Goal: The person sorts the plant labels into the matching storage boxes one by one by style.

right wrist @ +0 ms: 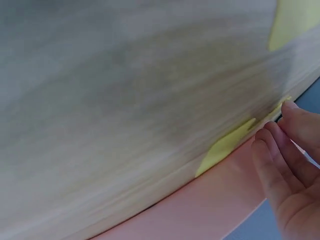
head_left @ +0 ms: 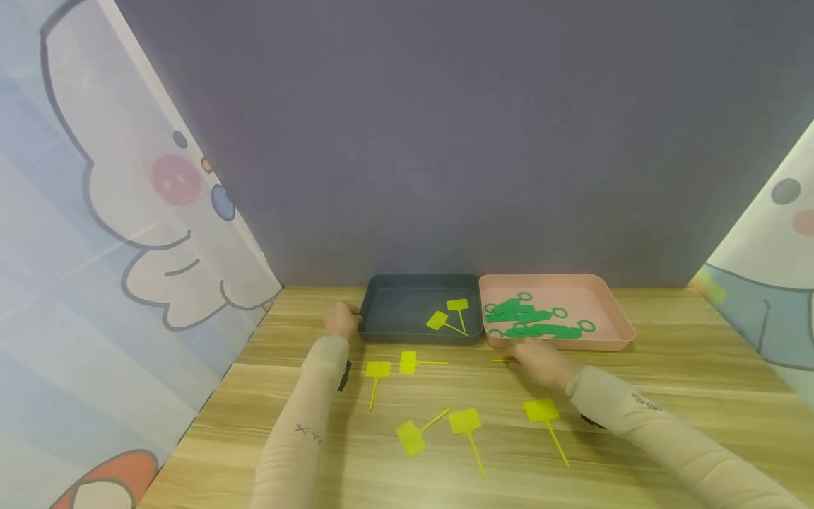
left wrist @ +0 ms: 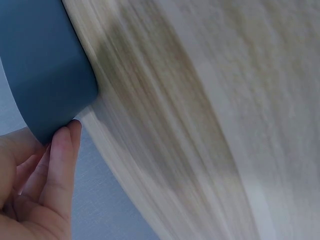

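My left hand (head_left: 342, 319) grips the left wall of the dark blue-grey tray (head_left: 422, 339); in the left wrist view its fingers (left wrist: 59, 155) lie against the tray's corner. At the front edge of the pink tray (head_left: 610, 311), my right hand (head_left: 540, 362) pinches the thin stem of a yellow plant label (right wrist: 225, 150) lying on the table. Two yellow plant labels (head_left: 457, 305) lie inside the dark tray. Several green ring-ended tags (head_left: 540, 329) are heaped in the pink tray.
More yellow plant labels lie scattered on the wooden table (head_left: 254, 424), including one near the left forearm (head_left: 378, 370) and another by the right forearm (head_left: 540, 410). A grey panel (head_left: 445, 141) stands behind the trays, which sit side by side.
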`<state>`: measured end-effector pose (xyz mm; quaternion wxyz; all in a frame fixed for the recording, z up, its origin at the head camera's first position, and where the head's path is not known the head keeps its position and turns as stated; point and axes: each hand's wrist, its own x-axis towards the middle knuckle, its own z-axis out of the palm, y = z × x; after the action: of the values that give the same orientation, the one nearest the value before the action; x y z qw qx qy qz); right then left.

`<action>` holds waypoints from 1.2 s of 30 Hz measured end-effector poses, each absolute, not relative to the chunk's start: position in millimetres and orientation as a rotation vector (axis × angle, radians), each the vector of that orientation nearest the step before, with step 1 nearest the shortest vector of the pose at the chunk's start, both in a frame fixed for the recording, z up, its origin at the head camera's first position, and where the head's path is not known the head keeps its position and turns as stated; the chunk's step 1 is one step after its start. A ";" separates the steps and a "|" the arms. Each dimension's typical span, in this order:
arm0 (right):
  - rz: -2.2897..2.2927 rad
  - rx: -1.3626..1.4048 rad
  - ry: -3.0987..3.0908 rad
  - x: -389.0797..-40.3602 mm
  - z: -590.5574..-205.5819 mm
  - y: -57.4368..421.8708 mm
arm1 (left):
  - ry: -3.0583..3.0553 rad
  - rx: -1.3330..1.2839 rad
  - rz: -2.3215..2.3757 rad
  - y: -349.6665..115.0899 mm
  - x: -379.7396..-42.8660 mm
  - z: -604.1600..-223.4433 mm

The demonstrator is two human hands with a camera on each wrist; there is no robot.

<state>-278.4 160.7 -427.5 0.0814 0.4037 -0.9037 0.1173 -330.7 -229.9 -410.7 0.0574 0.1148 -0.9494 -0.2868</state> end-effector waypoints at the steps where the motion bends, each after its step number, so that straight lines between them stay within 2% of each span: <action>1: 0.350 1.206 -2.692 -278.4 -428.6 160.7 | -2.875 0.343 -0.867 -230.1 -330.9 -410.8; 36: 0.322 1.202 -2.601 -283.4 -440.3 153.3 | -2.874 0.315 -0.852 -230.0 -327.5 -406.9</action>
<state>-283.4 153.3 -440.3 0.1287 0.4134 -0.8946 0.1109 -327.5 -230.0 -406.9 0.0637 0.1042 -0.9516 -0.2821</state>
